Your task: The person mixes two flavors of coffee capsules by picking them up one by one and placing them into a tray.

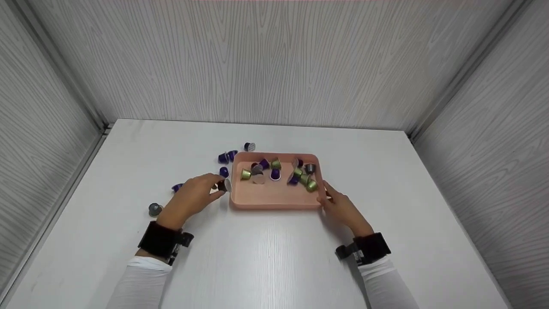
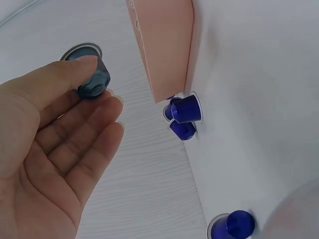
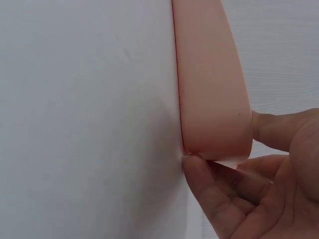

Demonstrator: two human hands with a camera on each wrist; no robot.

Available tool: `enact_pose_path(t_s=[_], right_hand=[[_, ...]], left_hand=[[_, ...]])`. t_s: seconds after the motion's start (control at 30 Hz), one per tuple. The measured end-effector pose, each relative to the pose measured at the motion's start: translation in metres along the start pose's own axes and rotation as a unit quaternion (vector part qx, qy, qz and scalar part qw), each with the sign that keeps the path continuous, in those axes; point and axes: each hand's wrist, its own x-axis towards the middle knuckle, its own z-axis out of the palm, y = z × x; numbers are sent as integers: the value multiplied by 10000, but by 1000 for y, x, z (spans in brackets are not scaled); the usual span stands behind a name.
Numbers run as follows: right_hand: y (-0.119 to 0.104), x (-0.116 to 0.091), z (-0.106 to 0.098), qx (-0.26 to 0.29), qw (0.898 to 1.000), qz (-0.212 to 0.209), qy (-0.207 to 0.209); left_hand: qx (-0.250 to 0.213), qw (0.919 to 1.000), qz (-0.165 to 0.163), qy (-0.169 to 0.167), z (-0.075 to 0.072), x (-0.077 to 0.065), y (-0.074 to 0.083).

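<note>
My left hand [image 1: 195,195] pinches a dark grey coffee capsule [image 2: 94,74] between thumb and fingers, just off the left rim of a pink tray [image 1: 274,201]. In the head view the capsule's pale lid faces the tray. At the tray's right end, near the front corner, my right hand [image 1: 343,210] grips the wall. The right wrist view has the thumb on one side of the tray corner [image 3: 214,124] and curled fingers on the other. Inside the tray lie several capsules: green [image 1: 312,185], purple [image 1: 275,174] and dark grey [image 1: 310,168], mostly toward the back.
Several purple capsules [image 1: 223,158] lie on the white table [image 1: 266,253] left of the tray, with a dark one [image 1: 249,146] behind its back left corner. Nearer my left wrist are a grey capsule [image 1: 155,209] and a purple one [image 1: 176,187]. Panelled walls [image 1: 266,64] enclose the table.
</note>
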Motion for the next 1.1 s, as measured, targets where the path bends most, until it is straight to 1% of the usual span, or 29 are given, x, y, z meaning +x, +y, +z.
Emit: enact_pose_path(t_s=[0.07,0.2,0.3,0.47,0.6,0.87,0.97,1.1], right_hand=[[0,0,0,-10,10000,17,13],[0,0,-1,-5,10000,56,6],[0,0,-1,17,10000,68,5],[1,-1,-1,9,10000,28,33],[2,-1,0,2,10000,-2,65],[0,-2,-1,166,9997,158,-99],[-1,-1,-1,120,9997,197,-64],[-1,1,0,70,9996,284,-52]], left_hand=[[-118,9999,-15,94,0,6,3],[-280,9991,57,320,2,17,7],[-394,9985,14,378,3,25,11],[-638,9973,-231,275,4,40,19],[-765,9966,-218,212,6,53,24],[-1098,9936,-190,196,12,75,31],[-1000,9948,-155,90,12,83,34],[-697,9974,-146,-138,13,94,39]])
